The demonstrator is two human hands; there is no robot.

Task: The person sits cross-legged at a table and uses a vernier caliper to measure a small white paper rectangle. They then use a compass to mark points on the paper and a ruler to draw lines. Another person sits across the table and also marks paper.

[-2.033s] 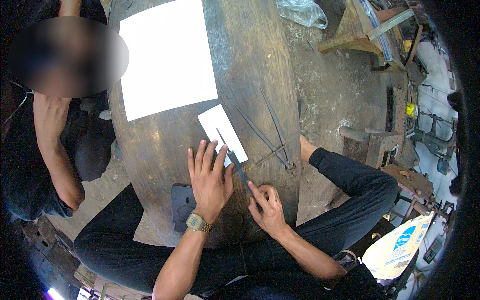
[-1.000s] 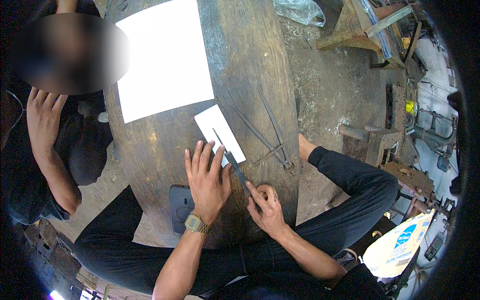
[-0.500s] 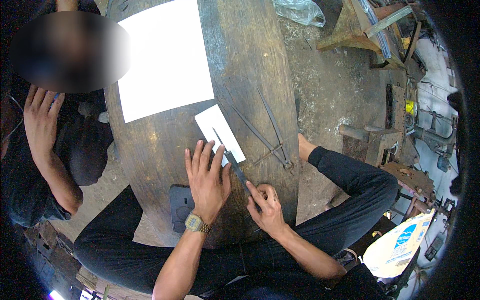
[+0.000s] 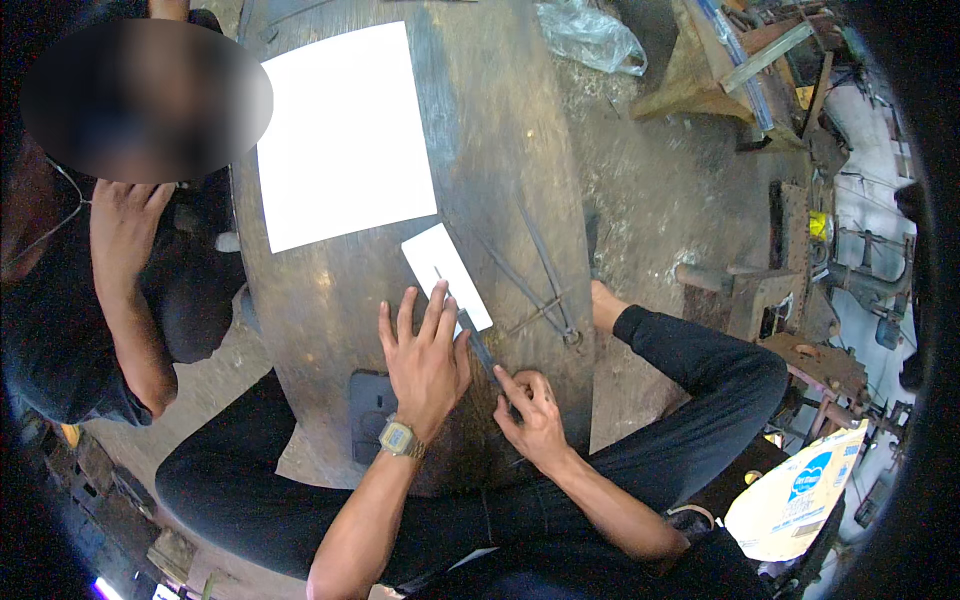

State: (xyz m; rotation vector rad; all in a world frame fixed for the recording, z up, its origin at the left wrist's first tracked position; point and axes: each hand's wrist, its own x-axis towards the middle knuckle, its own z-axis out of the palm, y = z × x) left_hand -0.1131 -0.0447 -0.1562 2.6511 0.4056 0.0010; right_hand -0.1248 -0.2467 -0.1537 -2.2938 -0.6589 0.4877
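Note:
A narrow tool with a thin dark blade and a black handle (image 4: 478, 340) lies slantwise over a small white rectangular piece (image 4: 428, 247) on the wooden table. Its handle's near end is in the closed fingers of my right hand (image 4: 535, 418). My left hand (image 4: 425, 365), with a wristwatch above it, lies flat with fingers stretched. Its fingertips rest on the white piece and partly cover the blade. Just right of these is a pair of dark metal dividers (image 4: 545, 255) with legs spread. A dark phone-like slab (image 4: 370, 410) lies left of my left wrist.
A large white sheet (image 4: 345, 140) covers the far left of the worn wooden table (image 4: 320, 330). Beside it on the left sits another person, one hand (image 4: 125, 235) raised. A clear plastic bag (image 4: 595, 35), a wooden stand and metal gear stand to the right.
The view has shifted slightly, moving the scene right and down. My left fingers have spread a little farther over the blade. The other person's hand has shifted.

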